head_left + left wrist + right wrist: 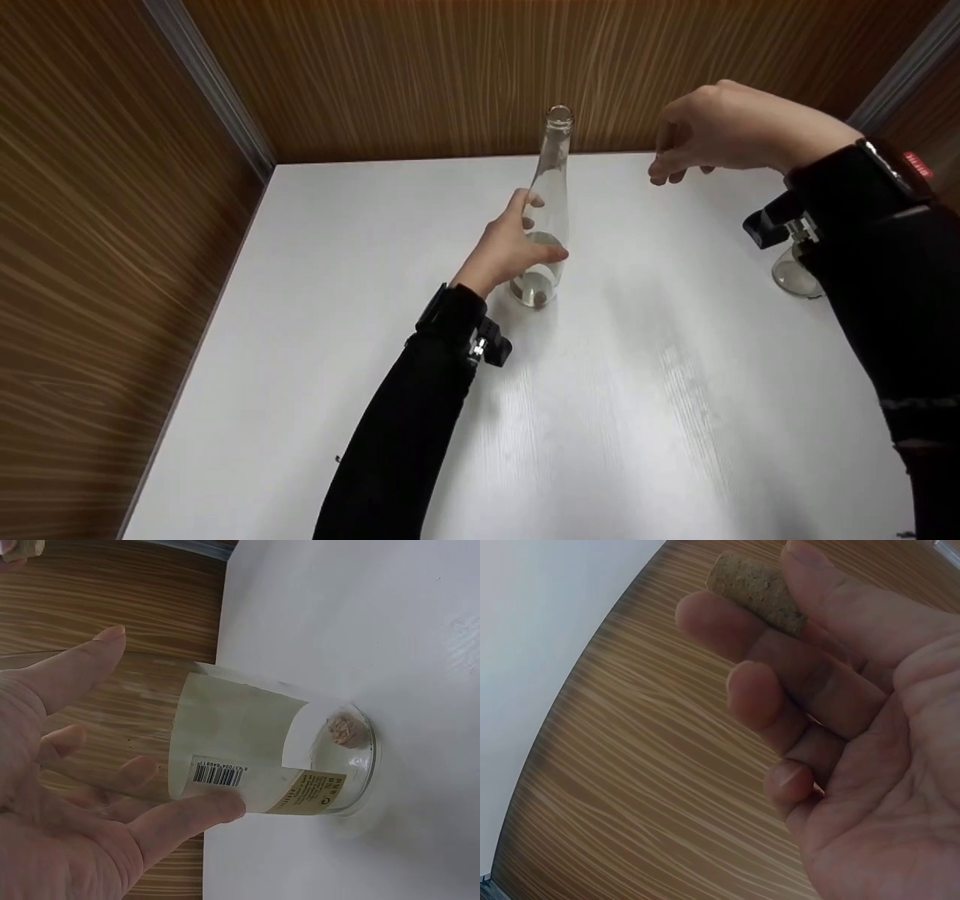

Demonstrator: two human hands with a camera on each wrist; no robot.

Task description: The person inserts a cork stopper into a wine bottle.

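Cork held above an open glass bottle

Left hand (pixel 510 251) wrapped round the lower body of the upright bottle (pixel 546 206), mid-worktop (pixel 337 300); right hand (pixel 720 131) pinching a cork (pixel 756 592) up beside the bottle mouth (pixel 559 116). Best done by steadying the base firmly, centring the cork over the mouth, lowering straight, end first.

Barcode on bottle label (pixel 247 776); digits and print too blurred.
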